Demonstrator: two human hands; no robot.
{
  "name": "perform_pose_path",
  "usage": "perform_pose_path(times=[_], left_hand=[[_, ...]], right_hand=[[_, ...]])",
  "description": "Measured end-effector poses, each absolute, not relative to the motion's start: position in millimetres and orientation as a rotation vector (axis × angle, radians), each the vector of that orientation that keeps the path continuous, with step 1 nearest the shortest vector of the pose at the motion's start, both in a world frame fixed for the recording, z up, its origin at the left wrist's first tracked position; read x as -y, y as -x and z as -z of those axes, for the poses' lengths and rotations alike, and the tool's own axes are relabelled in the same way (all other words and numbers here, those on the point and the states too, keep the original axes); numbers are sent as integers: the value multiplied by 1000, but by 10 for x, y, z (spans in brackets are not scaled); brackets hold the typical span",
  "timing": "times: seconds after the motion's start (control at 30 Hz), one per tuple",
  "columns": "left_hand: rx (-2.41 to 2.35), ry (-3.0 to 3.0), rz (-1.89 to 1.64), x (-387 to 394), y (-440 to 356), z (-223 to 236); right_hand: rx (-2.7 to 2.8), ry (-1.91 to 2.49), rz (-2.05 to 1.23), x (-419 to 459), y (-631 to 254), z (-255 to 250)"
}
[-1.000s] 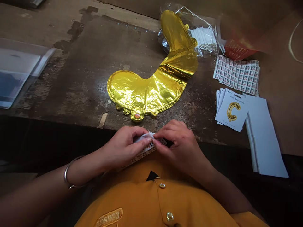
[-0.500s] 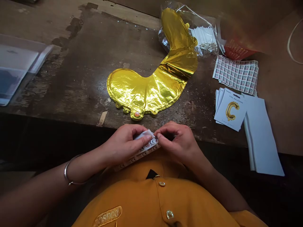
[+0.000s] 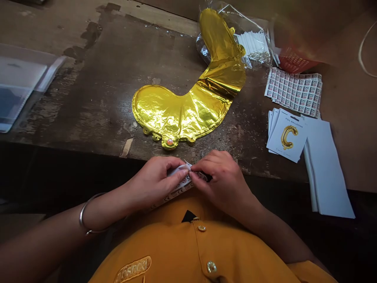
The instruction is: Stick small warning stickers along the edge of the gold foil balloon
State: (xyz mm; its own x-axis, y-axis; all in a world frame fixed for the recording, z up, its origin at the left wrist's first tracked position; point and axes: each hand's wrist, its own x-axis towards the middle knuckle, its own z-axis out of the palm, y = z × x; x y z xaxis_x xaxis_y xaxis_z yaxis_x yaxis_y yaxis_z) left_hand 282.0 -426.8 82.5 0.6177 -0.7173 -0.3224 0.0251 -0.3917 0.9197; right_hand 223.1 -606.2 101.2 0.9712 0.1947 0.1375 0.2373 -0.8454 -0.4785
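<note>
My left hand (image 3: 153,182) grips a white sticker sheet (image 3: 180,184) printed with small marks, held just above my lap at the table's near edge. My right hand (image 3: 221,181) meets it from the right, thumb and forefinger pinched at the sheet's upper corner. A flat gold foil balloon (image 3: 191,102), curved like a letter, lies on the worn wooden table (image 3: 97,86) just beyond my hands. A silver bangle sits on my left wrist.
Right of the balloon lie a sheet of small labels (image 3: 294,91), white cards with a gold C printed on them (image 3: 287,133) and a stack of blank white cards (image 3: 326,173). A clear bag of white sticks (image 3: 253,47) sits behind. Clear sleeves (image 3: 20,86) rest far left.
My right fingers shifted slightly along the sheet's corner and pinch it again; both hands stay in the same place. The balloon has not moved.
</note>
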Motion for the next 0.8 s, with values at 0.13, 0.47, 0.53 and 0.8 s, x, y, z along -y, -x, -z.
perform_pose_path(times=[0.13,0.47,0.53,0.8], left_hand=[[598,-1827,884,4270,-2827,-836],[480,-1789,959,4300,-2804,-809],[426,-1751,991,4306,-2805,-809],[294,-1558,930,4304,-2775,-783]], right_hand=[[385,2664,154,6049,-2217,-1011],[244,2563,171,6044,-2216,-964],[119,2444,101,6062,-2227,-951],[-317,1881,-236,6160,-2310,-879]])
